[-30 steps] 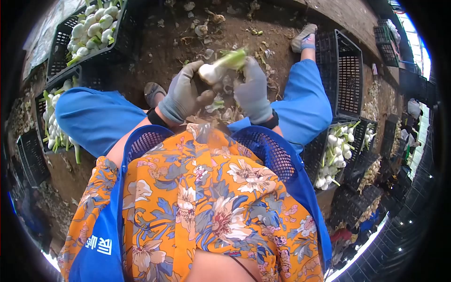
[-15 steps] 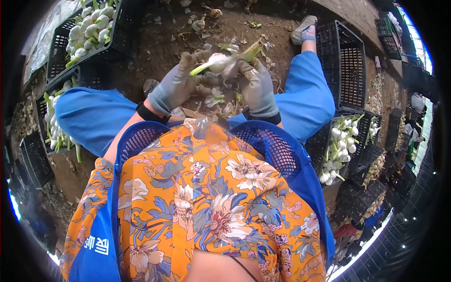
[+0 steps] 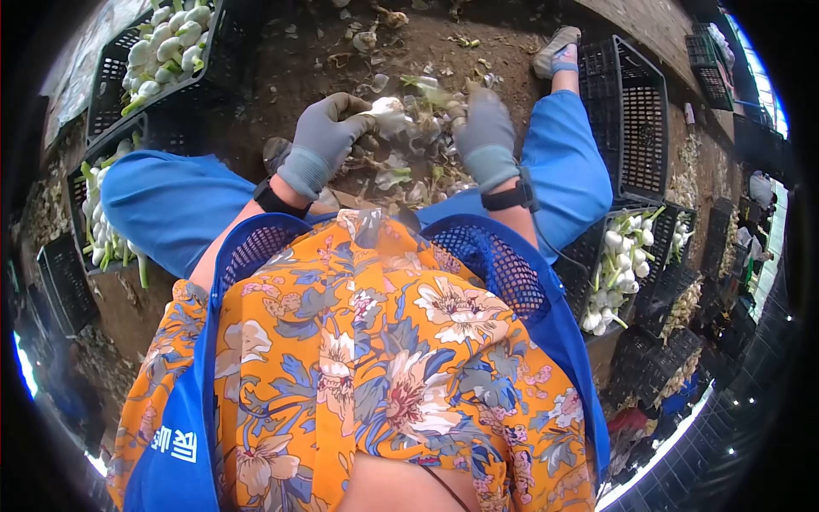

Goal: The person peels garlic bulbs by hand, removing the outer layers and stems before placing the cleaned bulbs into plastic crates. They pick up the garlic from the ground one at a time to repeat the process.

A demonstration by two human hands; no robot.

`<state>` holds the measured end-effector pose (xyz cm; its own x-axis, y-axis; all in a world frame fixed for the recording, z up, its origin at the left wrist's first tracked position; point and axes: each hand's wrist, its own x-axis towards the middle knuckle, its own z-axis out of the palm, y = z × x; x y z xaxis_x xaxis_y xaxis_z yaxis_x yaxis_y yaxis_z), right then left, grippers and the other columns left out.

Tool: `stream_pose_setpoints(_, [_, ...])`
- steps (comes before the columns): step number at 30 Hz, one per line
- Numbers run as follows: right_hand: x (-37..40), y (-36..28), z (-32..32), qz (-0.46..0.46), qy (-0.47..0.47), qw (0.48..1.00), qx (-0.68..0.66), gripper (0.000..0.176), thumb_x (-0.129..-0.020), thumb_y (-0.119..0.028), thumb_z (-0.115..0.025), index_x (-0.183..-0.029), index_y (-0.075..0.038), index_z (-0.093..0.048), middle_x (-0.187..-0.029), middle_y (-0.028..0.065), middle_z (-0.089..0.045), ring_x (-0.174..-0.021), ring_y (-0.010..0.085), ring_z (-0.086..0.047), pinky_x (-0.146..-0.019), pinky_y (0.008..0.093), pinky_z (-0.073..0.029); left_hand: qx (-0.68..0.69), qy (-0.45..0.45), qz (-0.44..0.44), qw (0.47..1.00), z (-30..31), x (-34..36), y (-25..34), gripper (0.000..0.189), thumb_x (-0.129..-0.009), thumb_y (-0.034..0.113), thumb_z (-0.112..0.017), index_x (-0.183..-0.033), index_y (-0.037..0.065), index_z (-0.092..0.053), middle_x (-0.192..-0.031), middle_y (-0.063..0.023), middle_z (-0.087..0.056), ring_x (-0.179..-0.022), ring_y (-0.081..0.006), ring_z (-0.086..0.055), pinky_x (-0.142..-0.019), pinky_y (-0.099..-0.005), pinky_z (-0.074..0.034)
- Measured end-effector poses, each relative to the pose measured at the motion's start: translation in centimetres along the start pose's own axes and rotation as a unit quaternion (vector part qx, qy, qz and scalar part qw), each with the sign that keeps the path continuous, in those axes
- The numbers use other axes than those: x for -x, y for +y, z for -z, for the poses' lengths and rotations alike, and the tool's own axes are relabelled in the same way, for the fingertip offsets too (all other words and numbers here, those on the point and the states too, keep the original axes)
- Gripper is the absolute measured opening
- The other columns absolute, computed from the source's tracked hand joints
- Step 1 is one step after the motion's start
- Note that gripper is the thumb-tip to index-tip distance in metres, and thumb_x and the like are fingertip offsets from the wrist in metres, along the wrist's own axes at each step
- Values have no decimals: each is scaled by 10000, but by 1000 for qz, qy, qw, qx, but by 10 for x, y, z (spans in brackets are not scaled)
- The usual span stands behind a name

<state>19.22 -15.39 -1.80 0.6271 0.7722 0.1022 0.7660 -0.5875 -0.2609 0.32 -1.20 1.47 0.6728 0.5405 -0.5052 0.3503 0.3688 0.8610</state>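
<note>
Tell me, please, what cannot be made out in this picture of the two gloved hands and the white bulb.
Head view: the right hand has motion-blurred fingers; whether they grip anything cannot be told.
Head view: the bulb is partly covered by the left hand, so its underside is hidden.
Head view: the crate at the upper left is cut off by the top edge and the dark lens rim.

The gloves (image 3: 324, 141) are matt grey knit cloth. The bulb (image 3: 388, 111) looks smooth and white, the crates (image 3: 644, 119) black plastic lattice, the ground (image 3: 290, 77) rough soil.
</note>
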Motion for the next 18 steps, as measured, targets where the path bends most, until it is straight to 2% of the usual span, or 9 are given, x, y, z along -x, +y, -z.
stream_pose_setpoints(1, [-2, -9, 2, 2, 0, 1000, 0, 391, -912, -343, -578, -1145, -31, -615, -1053, 203, -630, -970, 369, -609, -865, 434, -482, -26, 6, -16, 1000, 0, -2, 0, 213, -904, 39, -609, -1108, -24, -608, -917, -82, -686, -709, -92, -653, -573, -197, -501])
stream_pose_setpoints(3, [1, -36, 7, 71, 28, 967, -244, 209, -839, -196, -612, -997, -60, -619, -999, 165, -630, -916, 343, -623, -823, 441, -503, -72, 13, -57, 996, -1, -3, -7, 206, -902, 39, -612, -1097, -26, -616, -916, -75, -687, -720, -86, -651, -597, -197, -505])
stream_pose_setpoints(4, [4, -48, 2, 70, 28, 967, -244, 209, -839, -196, -612, -997, -60, -619, -999, 165, -630, -916, 343, -623, -823, 441, -503, -119, 18, -100, 988, -1, -4, -9, 198, -900, 39, -614, -1086, -28, -624, -915, -68, -688, -731, -81, -648, -621, -198, -509])
stream_pose_setpoints(7, [10, -64, -5, 69, -34, 983, -164, 204, -897, -225, -588, -1006, -58, -632, -992, 168, -653, -920, 339, -628, -812, 433, -498, -118, 8, -136, 984, -4, 0, -10, 197, -896, 28, -614, -1083, -35, -627, -923, -60, -687, -753, -73, -643, -659, -196, -511])
stream_pose_setpoints(9, [5, -58, -12, 10, -52, 943, -328, 215, -924, -237, -571, -1004, -55, -653, -964, 166, -668, -900, 339, -634, -792, 413, -497, -90, 7, -131, 987, -2, 3, -13, 194, -895, 22, -611, -1080, -35, -627, -925, -61, -686, -757, -72, -643, -659, -197, -511])
stream_pose_setpoints(13, [-2, -38, -22, 23, -81, 923, -376, 214, -922, -227, -568, -988, -50, -669, -950, 171, -662, -876, 339, -634, -777, 395, -496, -37, -4, -104, 994, -3, 7, -7, 192, -893, 6, -602, -1078, -35, -626, -936, -68, -685, -763, -73, -644, -657, -198, -511])
stream_pose_setpoints(15, [-7, -32, -15, -11, -116, 867, -485, 186, -889, -200, -599, -944, -40, -677, -931, 160, -660, -875, 334, -633, -779, 382, -498, -32, 3, -92, 995, -4, 8, -1, 192, -893, 6, -601, -1078, -37, -626, -925, -69, -685, -764, -74, -645, -651, -199, -511])
stream_pose_setpoints(16, [-7, -34, -11, -10, -117, 867, -484, 186, -889, -200, -599, -944, -40, -677, -931, 160, -660, -875, 334, -633, -779, 382, -498, -30, 5, -78, 997, -4, 9, 0, 192, -893, 6, -600, -1078, -38, -626, -914, -70, -686, -764, -74, -646, -645, -200, -511])
stream_pose_setpoints(18, [1, -38, 4, 68, 3, 936, -345, 146, -849, -172, -634, -909, -48, -682, -907, 137, -659, -874, 316, -626, -767, 394, -492, -59, 13, -97, 993, -3, 6, -4, 188, -890, 7, -603, -1071, -37, -629, -907, -69, -689, -764, -73, -645, -645, -203, -511])
